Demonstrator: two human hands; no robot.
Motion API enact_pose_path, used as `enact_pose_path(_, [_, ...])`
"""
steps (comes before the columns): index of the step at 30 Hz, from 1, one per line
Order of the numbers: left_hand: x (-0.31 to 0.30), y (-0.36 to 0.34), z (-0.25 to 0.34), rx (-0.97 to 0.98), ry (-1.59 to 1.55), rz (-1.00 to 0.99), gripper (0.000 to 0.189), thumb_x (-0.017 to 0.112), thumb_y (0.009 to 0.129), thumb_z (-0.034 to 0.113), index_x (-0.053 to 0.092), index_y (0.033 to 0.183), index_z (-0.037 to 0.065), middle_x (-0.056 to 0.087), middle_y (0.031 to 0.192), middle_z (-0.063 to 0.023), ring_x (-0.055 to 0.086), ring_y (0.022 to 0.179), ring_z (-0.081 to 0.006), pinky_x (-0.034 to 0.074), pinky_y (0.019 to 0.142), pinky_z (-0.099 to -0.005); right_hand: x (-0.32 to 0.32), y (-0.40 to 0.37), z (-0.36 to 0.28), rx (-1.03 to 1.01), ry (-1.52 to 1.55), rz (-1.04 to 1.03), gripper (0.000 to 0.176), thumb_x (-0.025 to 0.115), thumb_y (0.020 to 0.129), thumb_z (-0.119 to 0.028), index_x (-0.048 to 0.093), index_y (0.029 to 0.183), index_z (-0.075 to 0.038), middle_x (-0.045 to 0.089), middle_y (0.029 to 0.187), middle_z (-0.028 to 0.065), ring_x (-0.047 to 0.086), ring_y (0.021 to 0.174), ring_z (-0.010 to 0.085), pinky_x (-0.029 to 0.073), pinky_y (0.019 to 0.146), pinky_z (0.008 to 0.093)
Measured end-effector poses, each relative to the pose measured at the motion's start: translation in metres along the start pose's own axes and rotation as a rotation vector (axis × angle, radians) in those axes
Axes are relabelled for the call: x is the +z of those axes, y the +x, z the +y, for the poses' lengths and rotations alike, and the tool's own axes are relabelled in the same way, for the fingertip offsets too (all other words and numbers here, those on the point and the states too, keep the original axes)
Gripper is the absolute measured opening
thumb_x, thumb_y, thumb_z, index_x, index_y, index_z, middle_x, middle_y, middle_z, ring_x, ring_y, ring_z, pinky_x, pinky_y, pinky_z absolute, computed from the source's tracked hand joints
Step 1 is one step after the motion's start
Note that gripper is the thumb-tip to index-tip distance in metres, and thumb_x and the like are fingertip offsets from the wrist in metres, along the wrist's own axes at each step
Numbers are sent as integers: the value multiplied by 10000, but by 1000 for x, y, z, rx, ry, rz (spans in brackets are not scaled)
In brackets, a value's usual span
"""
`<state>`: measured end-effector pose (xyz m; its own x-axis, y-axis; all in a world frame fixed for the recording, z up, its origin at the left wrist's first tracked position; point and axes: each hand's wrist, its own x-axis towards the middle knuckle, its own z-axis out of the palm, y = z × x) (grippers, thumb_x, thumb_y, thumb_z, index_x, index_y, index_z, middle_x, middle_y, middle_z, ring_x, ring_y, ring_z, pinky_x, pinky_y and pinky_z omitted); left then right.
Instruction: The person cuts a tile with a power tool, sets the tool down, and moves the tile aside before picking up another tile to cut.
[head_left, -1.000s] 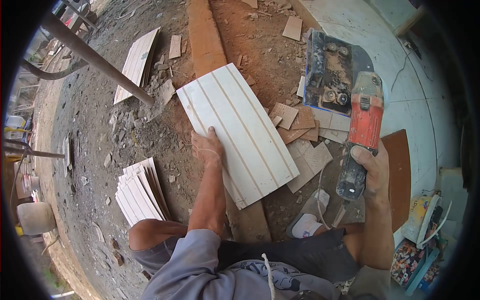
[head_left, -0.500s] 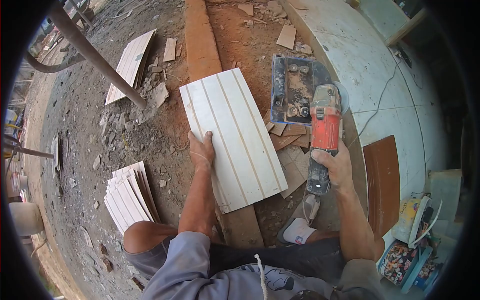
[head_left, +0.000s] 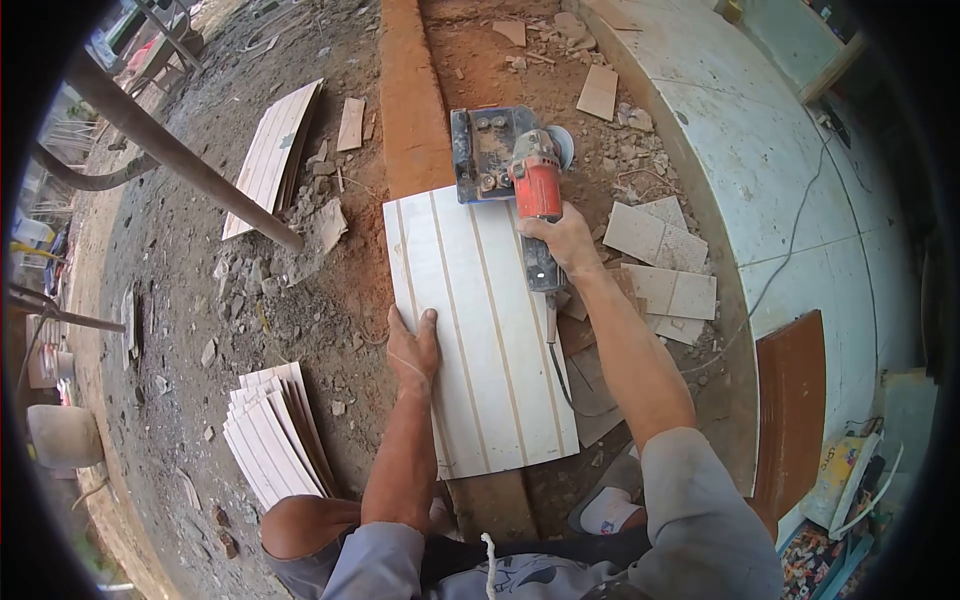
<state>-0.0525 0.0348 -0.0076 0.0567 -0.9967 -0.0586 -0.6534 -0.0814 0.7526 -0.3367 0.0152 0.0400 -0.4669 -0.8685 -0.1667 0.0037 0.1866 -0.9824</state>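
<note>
A white grooved tile lies flat across an orange-brown beam in front of me. My left hand presses on the tile's left edge, fingers spread on its surface. My right hand grips the dark handle of a red angle grinder, whose disc end sits at the tile's far right corner. The grinder's blue base plate rests beyond the tile's far edge. Its cord trails back along the tile's right side.
A fan of similar white tiles lies at my left knee, another stack leans further off by a metal pipe. Cut tile pieces and rubble cover the dirt at right. A curved concrete slab and brown board lie right.
My right hand has swung the grinder from the right side up to the tile's far right corner. The tile has turned straighter along the beam, with my left hand staying on its edge.
</note>
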Motion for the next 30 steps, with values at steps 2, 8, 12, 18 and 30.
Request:
enact_pose_path(2, [0, -1, 0, -5, 41, -1, 728, 655, 908, 402, 394, 1389, -78, 580, 1234, -336, 572, 1169, -448, 453, 995, -445, 4, 18, -3, 15, 14, -77, 479, 818, 678, -251, 616, 999, 42, 657, 856, 93, 624, 709, 162, 511, 651, 305])
enact_pose_path(8, [2, 0, -2, -28, 76, -13, 769, 645, 903, 447, 387, 1400, -80, 570, 1253, -333, 566, 1175, -451, 447, 998, -460, 13, 59, -4, 35, -6, -64, 486, 824, 665, -261, 623, 974, 57, 659, 851, 106, 628, 718, 168, 511, 658, 311])
enact_pose_path(12, [2, 1, -1, -33, 122, -5, 776, 628, 906, 470, 386, 1402, -76, 569, 1261, -324, 564, 1174, -454, 447, 998, -467, 13, 82, 12, 43, -40, -68, 491, 825, 664, -266, 625, 976, 57, 655, 848, 106, 625, 716, 170, 508, 654, 311])
enact_pose_path(18, [0, 1, 5, -62, 99, -29, 784, 612, 910, 490, 380, 1410, -67, 564, 1265, -327, 560, 1176, -458, 444, 1002, -471, 10, 89, 16, 77, -87, -120, 489, 822, 668, -266, 626, 982, 53, 649, 839, 96, 617, 706, 163, 508, 651, 306])
enact_pose_path(30, [-3, 0, 8, -88, 139, -48, 798, 587, 914, 522, 377, 1415, -62, 569, 1261, -325, 571, 1158, -466, 448, 995, -480, 3, 85, 13, 161, -36, -154, 441, 801, 707, -267, 640, 1016, 2, 639, 860, 50, 596, 712, 143, 490, 661, 296])
